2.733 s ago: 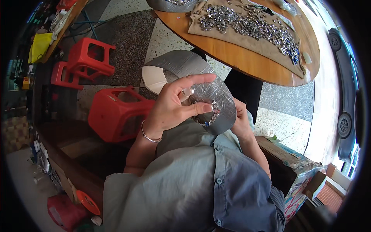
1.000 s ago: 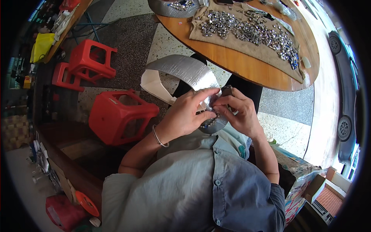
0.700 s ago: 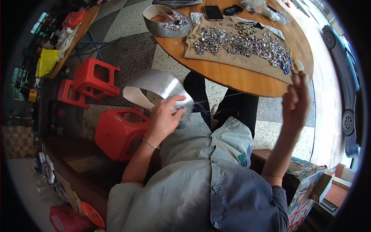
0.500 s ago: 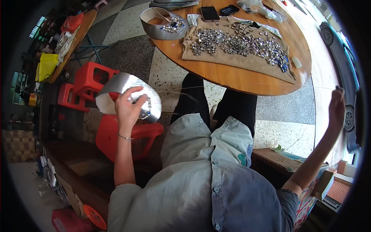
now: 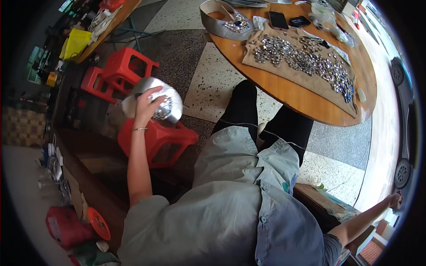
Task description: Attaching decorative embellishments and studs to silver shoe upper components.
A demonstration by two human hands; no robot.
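Observation:
My left hand (image 5: 148,106) grips a shiny silver curved piece (image 5: 174,95), its front set with silver and blue gems that my fingers partly cover. It hangs in the air above a red plastic stool (image 5: 166,142). A thin pale thread (image 5: 284,138) leaves the piece and lies in a loose curve across my knees. Far out to the right, my right hand (image 5: 396,200) is closed, arm outstretched; the thread's end there is too fine to make out. A similar silver piece (image 5: 213,30), gemmed and with a thin stick in its opening, rests on the table.
The round wooden table (image 5: 284,99) carries a brown cloth (image 5: 293,73) heaped with loose gems (image 5: 306,60), a phone (image 5: 278,20), a small black case (image 5: 299,21) and plastic bags (image 5: 326,17). More red stools (image 5: 126,62) stand at left. A cardboard-topped surface (image 5: 319,197) lies beside my right hip.
My right hand has moved down and outward, and the thread, stretched taut before, now sags across my knees. The left hand still holds the silver piece, slightly turned. The whole view has shifted.

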